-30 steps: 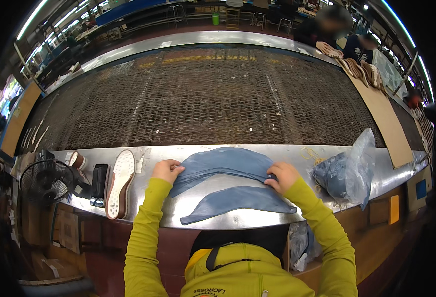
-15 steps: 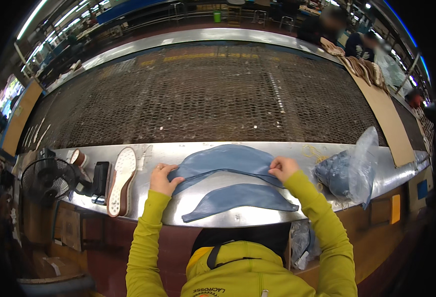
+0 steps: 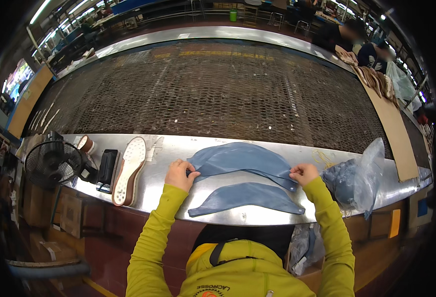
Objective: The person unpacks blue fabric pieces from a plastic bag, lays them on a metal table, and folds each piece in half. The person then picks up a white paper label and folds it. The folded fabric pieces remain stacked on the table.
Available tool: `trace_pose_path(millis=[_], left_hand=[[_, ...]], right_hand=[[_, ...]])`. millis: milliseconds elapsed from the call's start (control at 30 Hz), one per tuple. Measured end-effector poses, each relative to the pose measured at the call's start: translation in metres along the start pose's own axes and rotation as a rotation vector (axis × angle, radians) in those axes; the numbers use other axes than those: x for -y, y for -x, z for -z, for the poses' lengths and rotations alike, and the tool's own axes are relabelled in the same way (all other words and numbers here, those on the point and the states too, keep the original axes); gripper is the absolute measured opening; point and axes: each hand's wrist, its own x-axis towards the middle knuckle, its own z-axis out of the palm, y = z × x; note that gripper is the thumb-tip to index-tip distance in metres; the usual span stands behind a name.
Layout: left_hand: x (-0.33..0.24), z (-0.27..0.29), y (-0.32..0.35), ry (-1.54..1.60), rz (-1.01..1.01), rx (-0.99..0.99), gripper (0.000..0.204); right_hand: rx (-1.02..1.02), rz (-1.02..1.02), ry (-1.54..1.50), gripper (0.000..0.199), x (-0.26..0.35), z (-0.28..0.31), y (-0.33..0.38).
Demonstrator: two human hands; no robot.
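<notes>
The upper blue leather piece is pinched at nine and three o'clock by the left hand and right hand, apparently to keep it taut.

Both hands on blue leather piece

Blue leather pieces between the hands, yellow-green sleeves behind them, white dotted insole left of the left hand, grey metal ledge underneath.
</notes>
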Motion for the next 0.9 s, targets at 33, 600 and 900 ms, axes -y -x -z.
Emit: trace_pose_path(millis=[33,600,900], left_hand=[[-0.002,0.002,-0.001,-0.018,0.008,0.017,0.021],[-0.039,0.046,0.052,0.619,0.313,0.53,0.022],[-0.035,0.029,0.075,0.245,0.035,0.333,0.02]], right_hand=[[-0.007,-0.025,0.021,0.013,0.003,0.002,0.002],[0.081,-0.179,-0.332,0.015,-0.03,0.014,0.101],[-0.183,0.162,0.103,0.021,-0.026,-0.003,0.116]])
